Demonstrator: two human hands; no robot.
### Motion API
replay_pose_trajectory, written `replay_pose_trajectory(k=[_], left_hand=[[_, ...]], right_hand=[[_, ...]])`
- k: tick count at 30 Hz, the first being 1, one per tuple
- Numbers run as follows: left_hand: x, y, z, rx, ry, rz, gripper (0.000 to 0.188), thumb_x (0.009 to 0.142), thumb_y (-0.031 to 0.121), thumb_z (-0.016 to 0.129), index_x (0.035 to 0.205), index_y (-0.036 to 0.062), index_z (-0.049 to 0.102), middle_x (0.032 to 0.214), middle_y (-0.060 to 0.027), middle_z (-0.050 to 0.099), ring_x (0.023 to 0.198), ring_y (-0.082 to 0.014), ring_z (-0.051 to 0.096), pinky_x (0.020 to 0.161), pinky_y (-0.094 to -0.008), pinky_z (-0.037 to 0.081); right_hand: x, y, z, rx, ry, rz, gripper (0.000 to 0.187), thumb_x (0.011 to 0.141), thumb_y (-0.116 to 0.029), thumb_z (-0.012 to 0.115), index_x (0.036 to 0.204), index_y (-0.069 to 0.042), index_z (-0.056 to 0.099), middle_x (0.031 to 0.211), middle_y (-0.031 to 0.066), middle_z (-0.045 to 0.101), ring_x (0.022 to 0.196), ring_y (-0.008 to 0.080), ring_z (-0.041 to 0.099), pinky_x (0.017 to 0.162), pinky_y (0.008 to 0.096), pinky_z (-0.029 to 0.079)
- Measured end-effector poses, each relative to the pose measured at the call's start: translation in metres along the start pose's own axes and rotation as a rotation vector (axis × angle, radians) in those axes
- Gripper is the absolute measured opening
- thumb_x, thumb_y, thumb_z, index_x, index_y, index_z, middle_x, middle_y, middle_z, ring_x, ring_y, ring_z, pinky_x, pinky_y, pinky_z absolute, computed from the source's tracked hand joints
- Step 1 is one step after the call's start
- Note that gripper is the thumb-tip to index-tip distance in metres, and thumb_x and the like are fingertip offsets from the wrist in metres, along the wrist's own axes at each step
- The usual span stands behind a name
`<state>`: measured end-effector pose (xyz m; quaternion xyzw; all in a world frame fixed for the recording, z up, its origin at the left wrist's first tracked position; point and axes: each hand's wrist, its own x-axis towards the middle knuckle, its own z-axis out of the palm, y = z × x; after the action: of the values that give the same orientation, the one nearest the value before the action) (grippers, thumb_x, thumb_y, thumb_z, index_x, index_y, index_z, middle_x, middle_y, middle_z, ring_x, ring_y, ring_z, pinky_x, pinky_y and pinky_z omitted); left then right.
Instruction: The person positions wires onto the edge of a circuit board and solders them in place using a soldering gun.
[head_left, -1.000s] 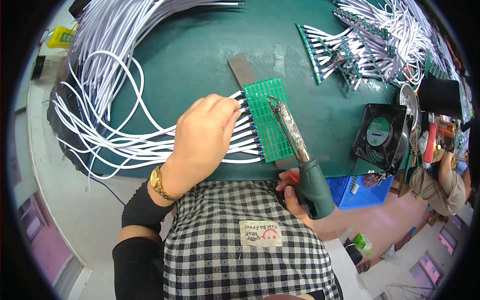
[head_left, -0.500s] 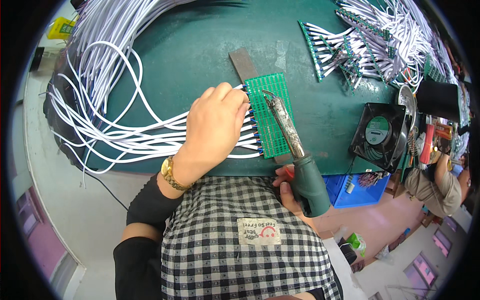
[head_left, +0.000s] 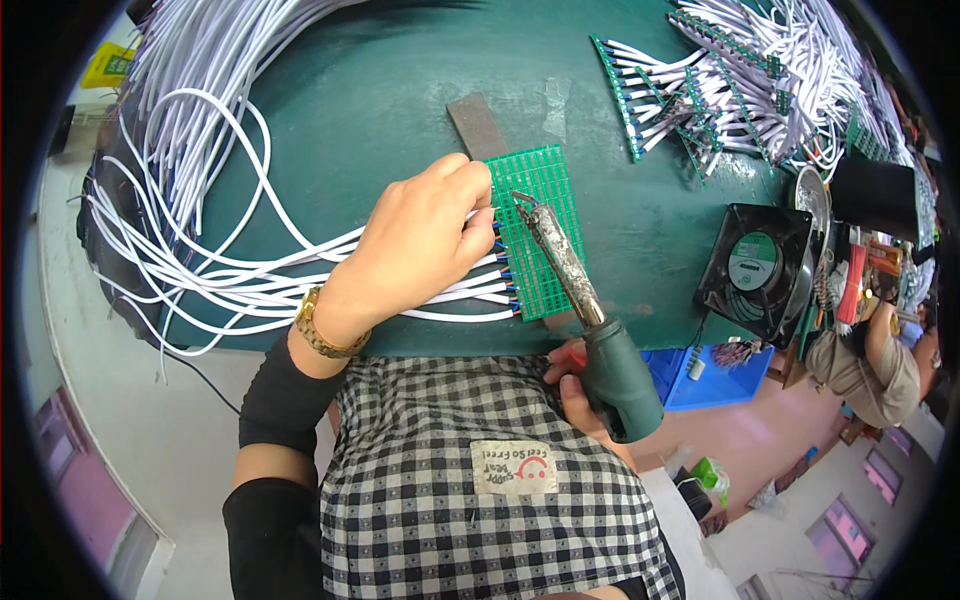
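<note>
Near the front edge of the green worktop point(head_left: 380, 100), the green perforated circuit board point(head_left: 540, 230) lies flat, a row of white wires point(head_left: 250, 285) running into its left side. And the left hand point(head_left: 425, 245) is right on top of them, palm down, fingers curled and closed over the wire ends, fingertips pressing at the board's left edge. A gold watch band shows at that wrist, a black sleeve further back. The right hand point(head_left: 575, 385) sits low at the front edge, just off the worktop, fingers wrapped tight around the dark green handle of the soldering iron point(head_left: 575, 290). Its long scorched barrel slants up and leftward across the board, and the tip lands near the board's upper left, just beside the left fingertips. A brown strip point(head_left: 475, 125) pokes out from behind the board's far end. Off to the left, loose white wires loop in a big pile toward the worktop's left edge. At the far right corner lies a heap of finished boards with wires point(head_left: 720, 80). By the right edge stands a black fan point(head_left: 755, 270), well apart from the board. A blue bin point(head_left: 710, 365) sits below the front right corner. Another person point(head_left: 880, 360) works at far right.
</note>
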<state>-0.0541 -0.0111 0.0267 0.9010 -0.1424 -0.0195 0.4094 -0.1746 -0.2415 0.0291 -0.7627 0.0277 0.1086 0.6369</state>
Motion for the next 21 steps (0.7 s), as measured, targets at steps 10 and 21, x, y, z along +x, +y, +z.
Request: replay_pose_trajectory(k=[10,21], left_hand=[[0.006,0.000,-0.006,-0.096,-0.076,-0.048,0.009,0.076,0.009,0.057,0.078,0.0012,0.053,0.077,-0.0139,0.058,0.069,-0.0330,0.058,0.061,-0.0404,0.046],[0.003,-0.001,-0.004,-0.186,0.002,-0.156,0.010,0.071,0.004,0.061,0.072,-0.0013,0.052,0.068,-0.0089,0.051,0.060,-0.0176,0.050,0.057,-0.0293,0.042]], right_hand=[[-0.001,0.011,-0.007,-0.285,-0.029,-0.102,0.024,0.076,-0.012,0.068,0.098,-0.004,0.065,0.080,0.0038,0.068,0.067,0.0156,0.066,0.064,0.0264,0.053],[-0.017,0.037,-0.014,-0.497,-0.076,-0.003,0.034,0.064,-0.019,0.072,0.096,-0.011,0.066,0.092,0.0071,0.066,0.070,0.0234,0.064,0.060,0.0335,0.050]])
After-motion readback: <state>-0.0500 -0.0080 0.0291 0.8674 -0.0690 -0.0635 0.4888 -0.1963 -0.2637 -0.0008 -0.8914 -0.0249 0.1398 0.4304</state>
